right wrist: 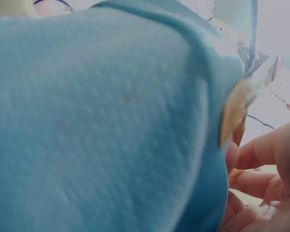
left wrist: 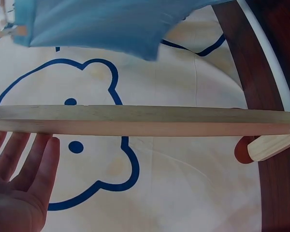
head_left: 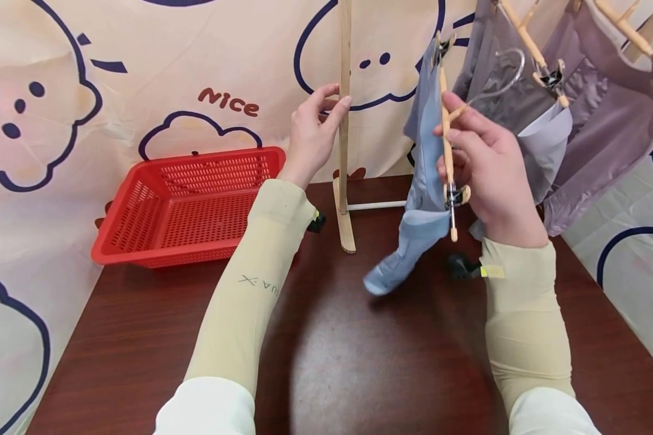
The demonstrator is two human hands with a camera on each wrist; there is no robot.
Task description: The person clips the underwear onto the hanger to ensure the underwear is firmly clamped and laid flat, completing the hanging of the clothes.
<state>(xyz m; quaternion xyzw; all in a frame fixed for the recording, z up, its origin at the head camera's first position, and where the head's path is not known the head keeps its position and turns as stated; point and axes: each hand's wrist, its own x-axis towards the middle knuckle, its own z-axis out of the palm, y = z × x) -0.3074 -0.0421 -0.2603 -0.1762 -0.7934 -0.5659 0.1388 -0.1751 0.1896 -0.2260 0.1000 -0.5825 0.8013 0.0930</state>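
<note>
My right hand (head_left: pixel 487 157) holds a wooden clip hanger (head_left: pixel 447 145) by its bar, which is tilted nearly upright, with its metal hook pointing right. A light blue garment (head_left: pixel 427 175) hangs from the hanger, its lower end just over the table; in the right wrist view the blue cloth (right wrist: pixel 101 121) covers most of the picture. My left hand (head_left: pixel 315 130) pinches the wooden post (head_left: pixel 344 139) of a rack, thumb in front and fingers behind. In the left wrist view the fingertips are hidden behind the post (left wrist: pixel 150 121).
A red plastic basket (head_left: pixel 190 251) stands at the back left of the brown table (head_left: pixel 348 362). Grey trousers (head_left: pixel 500 78) and a mauve garment (head_left: pixel 598 139) hang on wooden clip hangers at the right. A white crossbar (head_left: pixel 378 205) runs low from the post's foot (head_left: pixel 344 229).
</note>
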